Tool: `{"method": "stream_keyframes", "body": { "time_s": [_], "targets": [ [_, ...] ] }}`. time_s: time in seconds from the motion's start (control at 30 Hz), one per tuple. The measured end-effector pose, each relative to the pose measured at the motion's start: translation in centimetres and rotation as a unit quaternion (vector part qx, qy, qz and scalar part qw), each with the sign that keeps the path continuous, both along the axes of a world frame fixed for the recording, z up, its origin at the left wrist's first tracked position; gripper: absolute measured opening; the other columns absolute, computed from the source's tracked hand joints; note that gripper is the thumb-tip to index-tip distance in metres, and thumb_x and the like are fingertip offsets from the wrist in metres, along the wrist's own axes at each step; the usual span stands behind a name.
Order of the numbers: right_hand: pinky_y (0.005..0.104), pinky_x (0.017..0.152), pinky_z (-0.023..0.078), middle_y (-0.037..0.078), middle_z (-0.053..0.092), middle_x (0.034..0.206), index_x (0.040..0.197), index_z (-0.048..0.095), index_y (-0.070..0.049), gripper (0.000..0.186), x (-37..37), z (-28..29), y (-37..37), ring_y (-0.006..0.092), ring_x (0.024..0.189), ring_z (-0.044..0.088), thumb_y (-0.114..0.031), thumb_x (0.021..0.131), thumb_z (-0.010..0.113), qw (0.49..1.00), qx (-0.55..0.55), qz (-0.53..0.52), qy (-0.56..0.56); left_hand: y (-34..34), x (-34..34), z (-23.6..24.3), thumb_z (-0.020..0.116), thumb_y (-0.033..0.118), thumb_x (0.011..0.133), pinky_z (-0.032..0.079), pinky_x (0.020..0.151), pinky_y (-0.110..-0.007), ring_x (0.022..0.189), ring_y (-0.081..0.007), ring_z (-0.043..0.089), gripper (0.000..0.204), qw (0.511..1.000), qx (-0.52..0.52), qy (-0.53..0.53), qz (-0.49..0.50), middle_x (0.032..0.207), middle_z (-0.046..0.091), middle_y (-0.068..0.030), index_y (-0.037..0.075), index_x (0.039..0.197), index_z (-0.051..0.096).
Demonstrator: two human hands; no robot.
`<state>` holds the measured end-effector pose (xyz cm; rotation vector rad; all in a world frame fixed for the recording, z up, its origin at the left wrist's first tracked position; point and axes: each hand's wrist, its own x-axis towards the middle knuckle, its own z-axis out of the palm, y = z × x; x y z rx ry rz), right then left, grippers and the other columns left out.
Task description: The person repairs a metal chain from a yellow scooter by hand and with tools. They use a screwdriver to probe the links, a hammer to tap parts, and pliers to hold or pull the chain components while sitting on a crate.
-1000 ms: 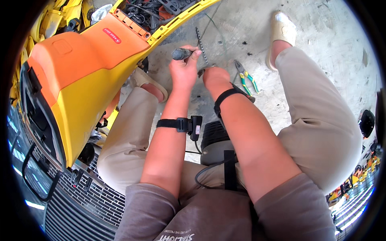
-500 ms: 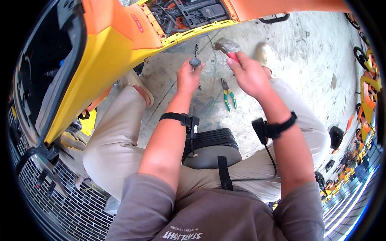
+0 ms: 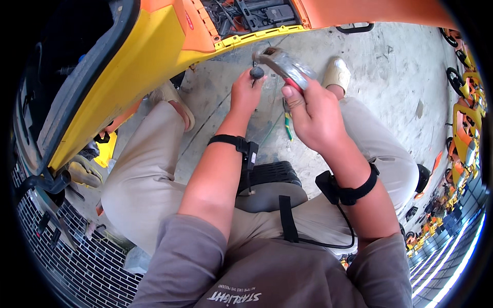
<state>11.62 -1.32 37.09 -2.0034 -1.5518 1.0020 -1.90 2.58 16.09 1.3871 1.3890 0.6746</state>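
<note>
My left hand (image 3: 245, 93) grips a dark, upright tool (image 3: 257, 73) with a rounded top, over the concrete floor just below the scooter body. My right hand (image 3: 316, 115) is closed on the red handle of a hammer, whose blurred metal head (image 3: 280, 64) hangs just above and right of that tool's top; whether they touch I cannot tell. Pliers with green-and-yellow handles (image 3: 288, 128) lie on the floor, partly hidden behind my right hand. The yellow-and-orange scooter body (image 3: 97, 95) arches along the left and top, with an open compartment (image 3: 267, 15) of black cables and parts.
I sit between my spread legs on a grey-and-black seat (image 3: 269, 197). Sandalled feet stand either side. Loose yellow panels (image 3: 105, 154) and black parts lie at lower left. Rows of yellow-and-orange vehicles (image 3: 467, 136) run along the right edge.
A second ago my right hand was low beside my left; the hammer then came up into view and has since moved left over the tool. My view has shifted, showing more of the compartment.
</note>
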Motion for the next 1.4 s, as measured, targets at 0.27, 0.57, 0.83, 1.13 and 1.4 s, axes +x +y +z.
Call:
{"method": "stream_keyframes", "body": {
  "time_s": [0.27, 0.57, 0.83, 1.13, 1.4],
  "targets": [
    [0.055, 0.074, 0.051, 0.028, 0.068, 0.088, 0.102, 0.058, -0.001, 0.026, -0.1, 0.2, 0.2, 0.0467, 0.085, 0.065, -0.026, 0.098, 0.056, 1.0, -0.012, 0.004, 0.001, -0.2, 0.5, -0.1, 0.073, 0.014, 0.09, 0.053, 0.08, -0.037, 0.09, -0.0333, 0.071, 0.021, 0.999, -0.008, 0.031, -0.007, 0.095, 0.072, -0.0141, 0.007, 0.108, 0.068],
    [0.051, 0.08, 0.052, 0.027, 0.069, 0.089, 0.104, 0.063, 0.004, 0.039, 2.9, -1.6, 0.3, 0.0454, 0.089, 0.067, -0.033, 0.101, 0.051, 0.994, -0.012, -0.097, 0.038, 0.5, 0.2, -3.5, 0.075, 0.018, 0.091, 0.051, 0.075, -0.031, 0.077, -0.0138, 0.063, 0.019, 0.999, 0.002, -0.043, -0.011, 0.086, 0.07, -0.007, 0.003, 0.101, 0.067],
    [0.0502, 0.088, 0.052, 0.027, 0.07, 0.099, 0.106, 0.066, 0.002, 0.036, 5.7, -15.5, -0.5, 0.0438, 0.099, 0.067, -0.03, 0.098, 0.052, 0.974, -0.201, -0.095, -0.052, 2.4, 0.0, -1.3, 0.077, 0.018, 0.091, 0.048, 0.074, -0.027, 0.076, -0.0086, 0.056, 0.016, 1.0, -0.016, -0.005, 0.017, 0.082, 0.066, 0.0015, 0.005, 0.096, 0.069],
    [0.0466, 0.089, 0.055, 0.019, 0.072, 0.111, 0.117, 0.065, -0.004, 0.03, -2.7, -23.5, -2.9, 0.0362, 0.104, 0.07, -0.02, 0.098, 0.048, 0.953, -0.291, 0.036, -0.068, 1.8, 0.2, -0.1, 0.076, 0.017, 0.092, 0.048, 0.079, -0.027, 0.083, -0.0092, 0.058, 0.017, 0.998, -0.065, 0.008, 0.01, 0.09, 0.066, -0.0005, 0.004, 0.1, 0.067],
    [0.0441, 0.091, 0.056, 0.018, 0.071, 0.117, 0.121, 0.063, -0.004, 0.031, -4.8, -25.2, -1.4, 0.033, 0.109, 0.07, -0.016, 0.099, 0.046, 0.932, -0.357, 0.03, -0.051, 2.8, -0.6, -0.6, 0.075, 0.014, 0.093, 0.047, 0.082, -0.026, 0.088, -0.0092, 0.058, 0.015, 0.995, -0.081, -0.039, 0.035, 0.092, 0.065, -0.0001, 0.003, 0.098, 0.066]
  ]
}}
